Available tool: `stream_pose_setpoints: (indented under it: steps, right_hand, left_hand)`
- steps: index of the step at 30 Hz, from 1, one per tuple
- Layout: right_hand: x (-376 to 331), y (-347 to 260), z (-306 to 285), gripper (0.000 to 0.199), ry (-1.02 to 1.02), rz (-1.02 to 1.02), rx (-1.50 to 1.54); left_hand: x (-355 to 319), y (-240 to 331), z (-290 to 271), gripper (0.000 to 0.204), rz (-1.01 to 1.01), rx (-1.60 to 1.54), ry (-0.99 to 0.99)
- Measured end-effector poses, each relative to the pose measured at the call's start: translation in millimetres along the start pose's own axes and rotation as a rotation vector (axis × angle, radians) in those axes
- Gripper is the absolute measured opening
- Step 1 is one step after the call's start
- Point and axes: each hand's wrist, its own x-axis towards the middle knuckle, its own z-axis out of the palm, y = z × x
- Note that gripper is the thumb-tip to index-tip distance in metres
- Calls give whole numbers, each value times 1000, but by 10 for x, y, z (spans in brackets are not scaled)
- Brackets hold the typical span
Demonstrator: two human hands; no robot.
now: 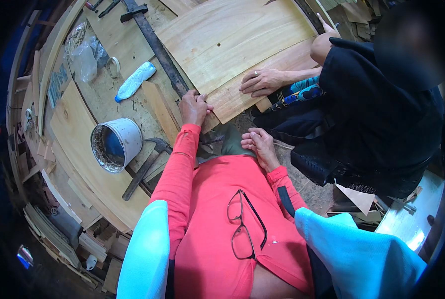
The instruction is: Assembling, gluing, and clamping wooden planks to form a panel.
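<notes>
My left hand [194, 107] reaches forward in a red sleeve. Its bent fingers grip the near corner of a large light plywood panel [232, 35], right beside a long dark metal bar [158, 49]. My right hand [260, 145] rests on my lap with fingers loosely apart and holds nothing. A pair of glasses [243, 224] hangs from my red shirt. A person in black sits at the right; that person's hand [263, 80], wearing a ring, lies flat on a lower plywood sheet [242, 97].
A white bucket [115, 144] with residue stands at the left on a plywood board [70, 119], with a hammer [143, 168] beside it. Farther off lie a plastic bottle [135, 79], a tape roll [113, 66] and a clear bag [83, 57]. Wood offcuts [58, 239] pile along the lower left.
</notes>
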Motion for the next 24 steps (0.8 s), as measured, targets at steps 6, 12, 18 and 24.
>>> stream_pose_setpoints:
  steps: [6, 12, 18, 24]
  right_hand:
    - [28, 2, 56, 34, -17, 12, -33]
    - [25, 15, 21, 35, -25, 20, -52]
    - [23, -1, 35, 34, -5, 13, -52]
    - [5, -21, 19, 36, 13, 8, -39]
  left_hand:
    - [102, 13, -39, 17, 6, 234, -39]
    - [145, 127, -77, 20, -21, 336, -79]
    - [209, 168, -136, 19, -97, 276, -150]
    - [103, -70, -70, 17, -29, -35, -110]
